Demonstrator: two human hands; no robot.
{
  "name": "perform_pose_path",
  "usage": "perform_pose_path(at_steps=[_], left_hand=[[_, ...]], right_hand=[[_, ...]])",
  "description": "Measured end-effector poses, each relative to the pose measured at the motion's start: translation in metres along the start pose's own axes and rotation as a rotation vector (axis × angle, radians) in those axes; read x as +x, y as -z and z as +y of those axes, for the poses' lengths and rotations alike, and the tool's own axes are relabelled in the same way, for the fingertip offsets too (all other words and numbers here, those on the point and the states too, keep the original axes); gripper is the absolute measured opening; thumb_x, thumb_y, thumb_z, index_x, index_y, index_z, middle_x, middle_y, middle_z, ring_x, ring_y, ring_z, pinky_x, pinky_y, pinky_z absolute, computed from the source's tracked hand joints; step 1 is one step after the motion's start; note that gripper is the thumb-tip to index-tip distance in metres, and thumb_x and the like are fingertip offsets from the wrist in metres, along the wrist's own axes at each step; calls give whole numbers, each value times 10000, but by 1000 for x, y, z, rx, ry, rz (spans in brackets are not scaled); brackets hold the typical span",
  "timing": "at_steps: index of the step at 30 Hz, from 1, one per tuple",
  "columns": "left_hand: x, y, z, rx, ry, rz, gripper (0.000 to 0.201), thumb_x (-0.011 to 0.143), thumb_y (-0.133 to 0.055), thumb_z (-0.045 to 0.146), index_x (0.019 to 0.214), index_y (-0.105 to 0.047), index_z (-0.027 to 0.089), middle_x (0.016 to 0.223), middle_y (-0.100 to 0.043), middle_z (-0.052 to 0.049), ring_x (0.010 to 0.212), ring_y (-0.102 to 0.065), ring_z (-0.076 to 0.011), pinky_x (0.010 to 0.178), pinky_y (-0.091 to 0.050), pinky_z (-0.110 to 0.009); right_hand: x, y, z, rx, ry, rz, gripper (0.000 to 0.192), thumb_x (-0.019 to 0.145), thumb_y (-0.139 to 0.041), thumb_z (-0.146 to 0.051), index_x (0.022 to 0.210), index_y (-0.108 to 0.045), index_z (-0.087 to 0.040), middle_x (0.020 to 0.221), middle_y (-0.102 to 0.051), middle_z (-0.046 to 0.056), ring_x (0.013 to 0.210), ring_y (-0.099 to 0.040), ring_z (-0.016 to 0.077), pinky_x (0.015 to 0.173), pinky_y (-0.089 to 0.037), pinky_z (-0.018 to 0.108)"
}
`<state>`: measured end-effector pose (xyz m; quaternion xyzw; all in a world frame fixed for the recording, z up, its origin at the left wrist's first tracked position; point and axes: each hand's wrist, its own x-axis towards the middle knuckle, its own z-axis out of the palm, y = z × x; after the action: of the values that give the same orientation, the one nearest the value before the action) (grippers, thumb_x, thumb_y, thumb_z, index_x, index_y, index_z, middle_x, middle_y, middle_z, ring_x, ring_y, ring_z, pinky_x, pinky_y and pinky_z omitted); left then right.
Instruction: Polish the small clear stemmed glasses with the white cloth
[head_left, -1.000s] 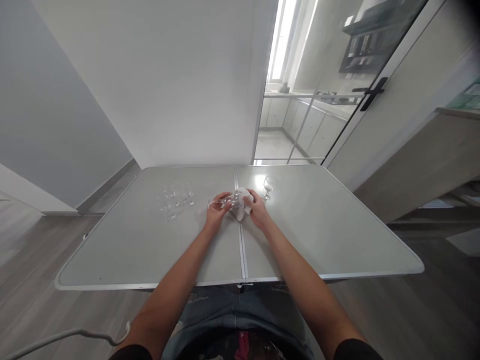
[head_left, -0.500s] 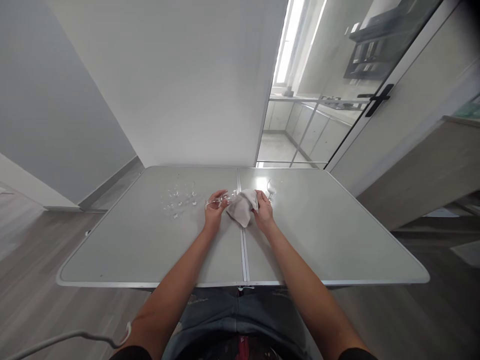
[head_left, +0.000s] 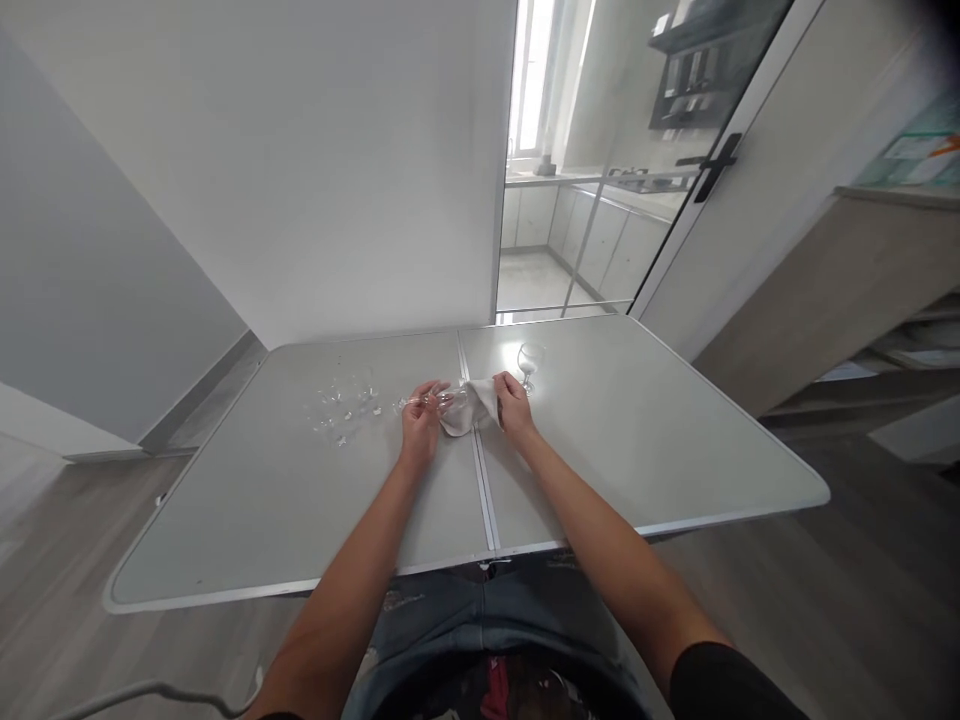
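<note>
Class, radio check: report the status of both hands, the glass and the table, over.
Left hand grips stemmed glass, held sideways. Right hand presses white cloth on its bowl. Upright glass just beyond; glass cluster left.

The white crumpled cloth (head_left: 466, 406) hides the bowl of the clear stemmed glass (head_left: 427, 401). The cluster of small clear glasses (head_left: 346, 405) is too faint to count. Both upper arms are cut off by the bottom edge.

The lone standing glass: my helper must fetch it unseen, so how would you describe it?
On the grey folding table, look right of the centre seam, just beyond the right hand and its white cloth. The stemmed glass stands upright alone; the other glasses cluster far left.
</note>
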<state>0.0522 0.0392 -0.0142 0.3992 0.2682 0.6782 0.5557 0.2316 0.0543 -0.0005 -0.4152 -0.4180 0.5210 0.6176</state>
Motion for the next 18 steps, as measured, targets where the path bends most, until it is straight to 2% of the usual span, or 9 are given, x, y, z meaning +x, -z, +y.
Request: perform_pose_path(at_steps=[3, 6, 10, 12, 15, 18], left_hand=[[1, 2, 0, 32, -21, 4, 452, 786, -803, 472, 1129, -675, 208, 1213, -709, -119, 968, -719, -206, 958, -534, -385], [2, 5, -1, 79, -50, 24, 478, 795, -784, 506, 1154, -662, 216, 1246, -699, -126, 982, -723, -218, 958, -531, -394], [3, 8, -4, 202, -131, 78, 499, 801, -779, 505, 1189, -647, 220, 1276, -686, -132, 1039, -715, -228, 983, -520, -396], [2, 8, -6, 278, -164, 97, 500, 798, -786, 488, 1195, -649, 217, 1277, -682, -132, 1070, -704, -233, 994, -519, -394], [0, 7, -7, 335, -173, 82, 495, 801, -783, 479, 1202, -646, 222, 1281, -674, -130, 1114, -685, -250, 967, -542, -395], [-3, 4, -5, 333, -171, 23, 485, 811, -773, 469, 1207, -643, 222, 1287, -662, -132, 1109, -678, -257, 899, -577, -385]], right_hand=[[-3, -1, -2, -7, 74, 37, 411, 864, -630, -562, 687, -453, -237, 644, -398, -35, 638, -404, 142, 601, -382, 266], [-5, -2, -6, 143, -5, 17, 428, 841, -658, -562, 678, -441, -231, 663, -424, -33, 644, -418, 141, 631, -397, 282], [-6, -3, -10, 265, -113, -52, 430, 803, -673, -628, 784, -540, -220, 750, -568, 1, 735, -529, 177, 692, -439, 313], [-6, -4, -10, 245, -108, -101, 426, 780, -712, -609, 838, -558, -215, 776, -586, 3, 745, -542, 175, 690, -440, 307], [-9, -4, -9, 137, -41, -167, 399, 725, -798, -483, 821, -511, -223, 744, -527, -35, 695, -487, 141, 651, -397, 271], [-12, -1, -10, 20, 54, -230, 339, 766, -749, -406, 829, -465, -231, 740, -456, -49, 694, -427, 134, 645, -359, 261]])
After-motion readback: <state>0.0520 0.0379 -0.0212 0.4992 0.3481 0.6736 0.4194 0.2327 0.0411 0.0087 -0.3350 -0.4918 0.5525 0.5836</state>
